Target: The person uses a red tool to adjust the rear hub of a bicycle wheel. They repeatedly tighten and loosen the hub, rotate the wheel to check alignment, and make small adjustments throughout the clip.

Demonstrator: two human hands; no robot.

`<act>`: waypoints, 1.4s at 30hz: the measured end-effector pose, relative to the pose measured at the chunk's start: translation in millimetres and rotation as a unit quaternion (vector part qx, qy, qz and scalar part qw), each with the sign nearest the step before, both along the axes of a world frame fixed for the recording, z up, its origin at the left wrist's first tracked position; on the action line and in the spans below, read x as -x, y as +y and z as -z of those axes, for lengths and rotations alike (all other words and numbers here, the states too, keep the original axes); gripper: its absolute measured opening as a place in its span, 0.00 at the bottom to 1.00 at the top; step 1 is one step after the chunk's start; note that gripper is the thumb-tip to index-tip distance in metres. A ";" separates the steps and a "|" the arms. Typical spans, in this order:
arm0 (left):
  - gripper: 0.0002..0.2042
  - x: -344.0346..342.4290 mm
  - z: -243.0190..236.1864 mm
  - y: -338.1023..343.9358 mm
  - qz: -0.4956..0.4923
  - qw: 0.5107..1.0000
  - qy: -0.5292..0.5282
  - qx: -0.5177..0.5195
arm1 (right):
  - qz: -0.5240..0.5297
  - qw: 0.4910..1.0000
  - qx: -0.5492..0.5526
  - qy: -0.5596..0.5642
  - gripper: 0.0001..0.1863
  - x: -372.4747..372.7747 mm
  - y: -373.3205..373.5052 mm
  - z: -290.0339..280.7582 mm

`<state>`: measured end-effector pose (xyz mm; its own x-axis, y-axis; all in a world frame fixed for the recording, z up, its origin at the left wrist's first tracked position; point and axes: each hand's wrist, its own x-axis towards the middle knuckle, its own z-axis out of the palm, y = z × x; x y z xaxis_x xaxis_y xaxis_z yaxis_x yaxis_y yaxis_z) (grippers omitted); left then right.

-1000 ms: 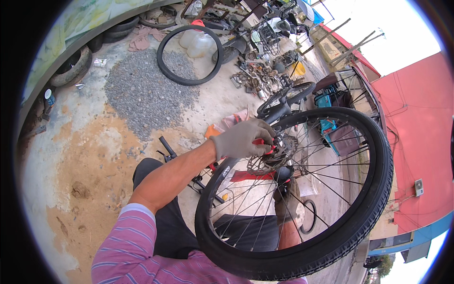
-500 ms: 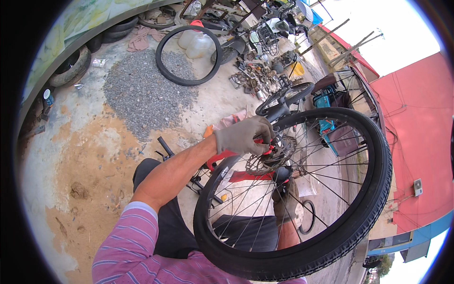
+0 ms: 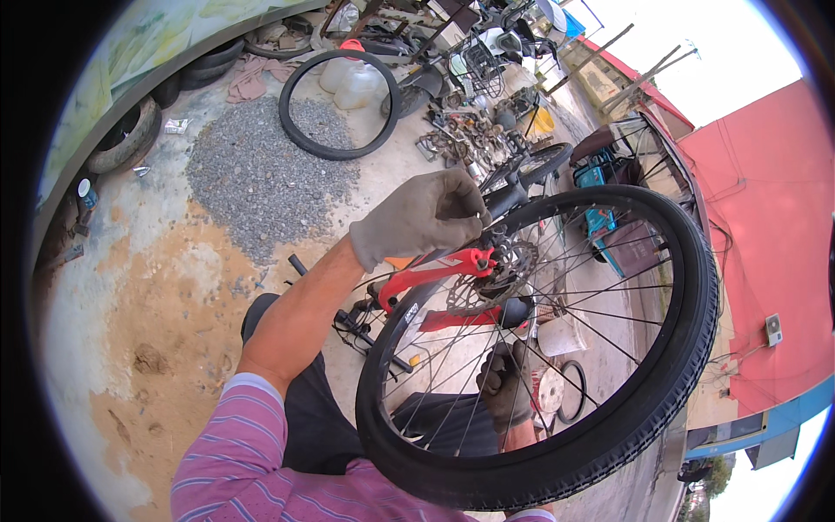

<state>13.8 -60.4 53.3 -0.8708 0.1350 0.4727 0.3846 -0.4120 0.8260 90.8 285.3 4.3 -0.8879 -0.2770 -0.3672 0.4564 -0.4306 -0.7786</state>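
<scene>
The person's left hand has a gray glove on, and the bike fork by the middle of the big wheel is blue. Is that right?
Not quite: the bike fork by the middle of the big wheel is red, not blue, as the head view shows. The left hand does have a gray glove on.

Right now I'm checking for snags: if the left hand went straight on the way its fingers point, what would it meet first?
Probably the near wheel's black tyre, just to the right of the left hand; depth is unclear, so it might pass above it.
</scene>
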 end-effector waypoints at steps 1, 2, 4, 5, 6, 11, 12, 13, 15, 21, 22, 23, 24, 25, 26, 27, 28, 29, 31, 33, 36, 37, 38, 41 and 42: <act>0.18 -3.1 0.3 -0.2 0.018 0.999 -0.003 -0.039 | 0.003 1.000 0.001 -0.017 0.23 -6.1 0.8 4.9; 0.18 -5.4 1.8 0.8 0.060 0.992 -0.048 -0.102 | 0.003 0.999 0.013 -0.038 0.22 -12.0 2.8 8.5; 0.17 -8.0 8.2 3.7 0.146 0.953 -0.100 -0.246 | -0.022 0.999 0.026 -0.041 0.20 -19.0 6.2 14.2; 0.14 -7.7 11.8 7.9 0.154 0.949 -0.122 -0.247 | -0.019 0.999 0.015 -0.040 0.20 -21.9 7.3 16.9; 0.15 -6.4 15.6 10.0 0.158 0.954 -0.152 -0.204 | -0.016 0.999 0.004 -0.040 0.20 -24.1 8.3 18.9; 0.18 -1.9 30.5 31.8 0.011 0.990 -0.102 0.099 | 0.001 0.999 -0.021 -0.050 0.18 -30.3 12.8 24.8; 0.18 -2.2 32.2 35.7 -0.040 0.985 -0.051 0.161 | 0.002 0.998 -0.013 -0.058 0.18 -30.7 13.6 26.4; 0.20 -3.7 34.2 37.9 -0.011 0.988 -0.059 0.139 | 0.002 0.998 -0.006 -0.066 0.18 -30.9 14.5 28.1; 0.20 -2.3 34.6 40.9 -0.040 0.976 -0.018 0.212 | 0.004 0.998 -0.015 -0.068 0.17 -30.8 16.2 31.8; 0.18 7.2 29.3 38.6 0.026 0.978 -0.066 0.198 | 0.001 0.997 0.017 -0.075 0.16 -30.4 17.6 43.6; 0.18 9.7 28.3 37.5 0.058 0.979 -0.087 0.175 | -0.001 0.996 0.035 -0.076 0.16 -30.3 17.8 45.1; 0.18 12.4 27.2 36.3 0.065 0.978 -0.092 0.176 | -0.003 0.998 0.016 -0.067 0.15 -30.2 18.0 46.5; 0.18 15.0 26.5 35.4 0.073 0.977 -0.093 0.175 | -0.008 0.998 0.008 -0.058 0.15 -30.2 18.1 47.9; 0.17 16.6 26.4 35.1 0.077 0.976 -0.099 0.177 | -0.017 0.999 0.010 -0.046 0.14 -30.0 18.2 49.1; 0.17 17.3 27.0 35.7 0.088 0.982 -0.086 0.143 | -0.013 0.999 0.002 -0.046 0.14 -29.6 18.2 50.2; 0.18 18.0 27.6 36.8 0.094 0.986 -0.079 0.112 | -0.013 0.999 0.003 -0.043 0.14 -29.1 17.9 51.2; 0.18 18.5 28.4 37.9 0.099 0.989 -0.072 0.080 | -0.022 0.999 0.016 -0.039 0.14 -28.8 17.2 52.0; 0.18 19.3 29.3 38.6 0.090 0.987 -0.075 0.109 | -0.025 0.999 0.019 -0.040 0.14 -28.6 16.2 52.4; 0.18 21.6 30.2 38.3 0.069 0.982 -0.074 0.161 | -0.056 0.996 0.066 -0.026 0.14 -27.3 12.6 52.3; 0.19 22.6 31.0 38.1 0.081 0.983 -0.076 0.147 | -0.025 0.999 0.023 -0.041 0.14 -27.9 7.8 50.7; 0.18 22.5 30.2 37.1 0.066 0.983 -0.049 0.161 | -0.016 0.999 -0.018 -0.026 0.14 -28.5 0.9 46.6; 0.18 21.7 29.4 36.9 0.056 0.983 -0.039 0.173 | -0.017 0.999 -0.033 -0.019 0.14 -28.2 -0.7 45.6; 0.16 21.2 27.7 36.0 0.049 0.983 -0.026 0.177 | -0.010 0.999 -0.024 -0.032 0.14 -27.0 -1.9 45.1; 0.15 15.7 23.0 28.5 0.027 0.983 -0.022 0.179 | -0.026 0.997 0.002 -0.067 0.14 -29.9 -2.2 47.8; 0.15 14.3 22.4 21.5 0.026 0.989 -0.037 0.138 | -0.035 0.996 0.002 -0.076 0.14 -33.4 -1.9 50.7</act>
